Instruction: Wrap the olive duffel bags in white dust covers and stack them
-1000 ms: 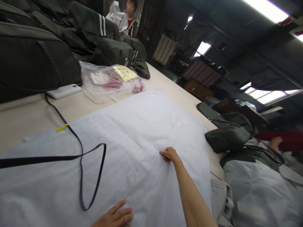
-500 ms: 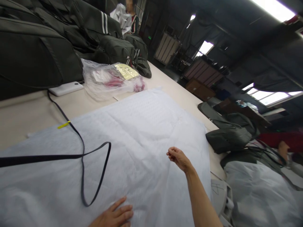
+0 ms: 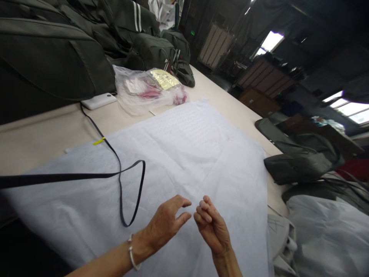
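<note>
A white fabric sheet (image 3: 230,181) lies spread over the table beneath both hands. My left hand (image 3: 164,219), with a pale bracelet at the wrist, hovers over the sheet; thumb and fingers are apart with nothing between them. Close beside it, my right hand (image 3: 211,227) is raised palm inward, its fingers curled and pinched together; whatever they may hold is too small to make out. To the left, a black cable-like strap (image 3: 122,192) loops above the sheet, with a yellow tie (image 3: 99,141) on it.
Dark green bags (image 3: 52,61) are heaped at the back left, beside a white phone (image 3: 99,101) and a clear plastic bag (image 3: 138,92) with a yellow label. More green bags (image 3: 296,165) and a translucent plastic sack (image 3: 328,231) line the right edge.
My left hand has lifted from flat on the sheet and moved right, beside my right hand. My right hand has come nearer and turned its palm inward. The view has shifted.
</note>
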